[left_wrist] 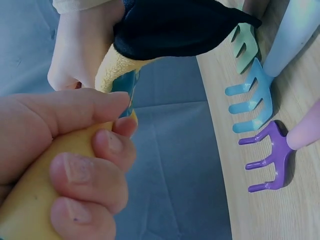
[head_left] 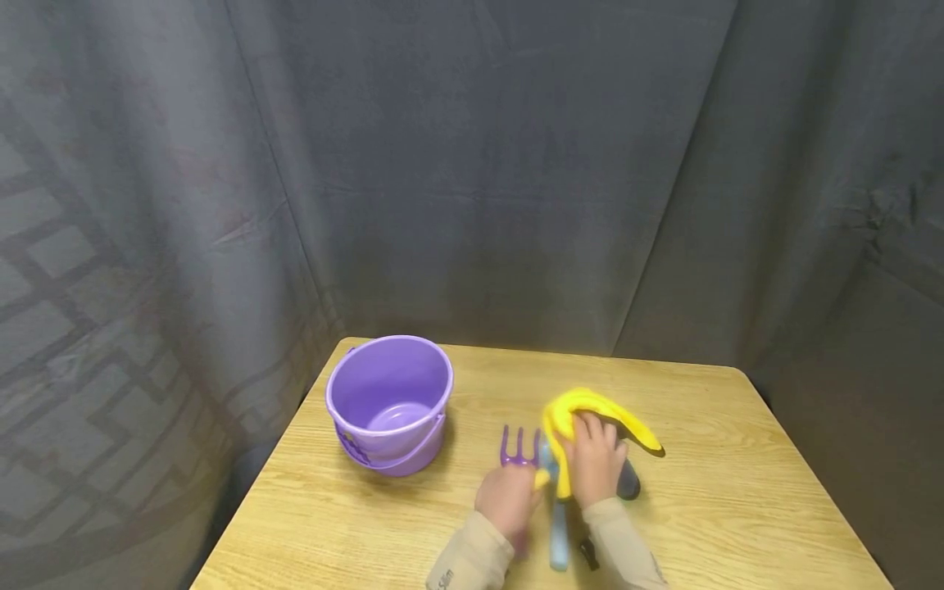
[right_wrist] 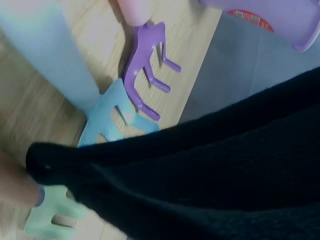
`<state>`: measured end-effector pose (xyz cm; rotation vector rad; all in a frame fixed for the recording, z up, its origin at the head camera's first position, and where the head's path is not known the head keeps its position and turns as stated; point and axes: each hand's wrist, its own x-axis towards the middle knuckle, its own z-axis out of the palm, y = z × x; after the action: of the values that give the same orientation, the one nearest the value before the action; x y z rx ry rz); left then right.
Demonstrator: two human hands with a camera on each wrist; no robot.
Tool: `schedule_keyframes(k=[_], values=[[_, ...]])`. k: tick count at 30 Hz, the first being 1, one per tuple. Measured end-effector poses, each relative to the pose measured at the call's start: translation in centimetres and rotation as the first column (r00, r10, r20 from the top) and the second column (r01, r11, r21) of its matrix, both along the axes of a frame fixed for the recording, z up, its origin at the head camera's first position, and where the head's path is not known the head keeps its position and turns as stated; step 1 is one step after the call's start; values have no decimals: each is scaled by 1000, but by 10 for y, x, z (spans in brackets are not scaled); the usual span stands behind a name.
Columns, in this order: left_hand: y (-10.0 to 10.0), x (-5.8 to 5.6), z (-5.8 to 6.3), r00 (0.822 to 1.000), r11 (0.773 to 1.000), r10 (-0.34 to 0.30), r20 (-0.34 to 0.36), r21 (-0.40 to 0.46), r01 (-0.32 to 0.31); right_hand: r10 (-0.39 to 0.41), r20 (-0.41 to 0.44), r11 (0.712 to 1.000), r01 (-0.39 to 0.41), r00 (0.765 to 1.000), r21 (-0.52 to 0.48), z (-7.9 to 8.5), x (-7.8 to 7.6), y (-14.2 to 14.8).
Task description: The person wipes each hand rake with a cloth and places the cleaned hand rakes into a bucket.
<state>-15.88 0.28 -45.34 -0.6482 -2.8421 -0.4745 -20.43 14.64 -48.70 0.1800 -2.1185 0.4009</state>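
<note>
My left hand (head_left: 509,501) grips a yellow handle (left_wrist: 37,182), its fingers curled round it. Beyond the fingertips a teal part (left_wrist: 125,85) shows, apparently of the same tool; the rest is covered. My right hand (head_left: 596,460) holds a soft cloth (head_left: 578,400), yellow on one face and black on the other, bunched against the teal part. In the right wrist view the black face hides most of that hand. Below the hands lie a purple hand rake (left_wrist: 277,155), a blue hand rake (left_wrist: 262,100) and a light green fork-like head (left_wrist: 246,47), side by side.
A purple bucket (head_left: 416,455) stands upright at the table's back left, its handle hanging down in front. The wooden table (head_left: 701,524) ends at a back edge before grey curtains (head_left: 472,164). Pale handles, one of them blue (head_left: 559,541), point towards the near edge.
</note>
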Motion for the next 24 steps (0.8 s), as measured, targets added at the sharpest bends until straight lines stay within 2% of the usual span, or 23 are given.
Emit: schedule_keyframes(k=[4,10,18,24], values=[[2,0,-1,1000,1000,14,25,8,-14,-9,3,1000,9,1000,-9,1,-1,4],[3,2,0,1000,1000,17,17,-12,-17,-30,-63,1000,30,998,3,1,-4,10],[2,4,3,1000,1000,-2,-4,-16,2,-36,-16,999,36,999,4,1,-7,15],[1,5,4,1000,1000,-8,-3,-23,8,-23,-45,1000,22,999,-18,0,-8,19]])
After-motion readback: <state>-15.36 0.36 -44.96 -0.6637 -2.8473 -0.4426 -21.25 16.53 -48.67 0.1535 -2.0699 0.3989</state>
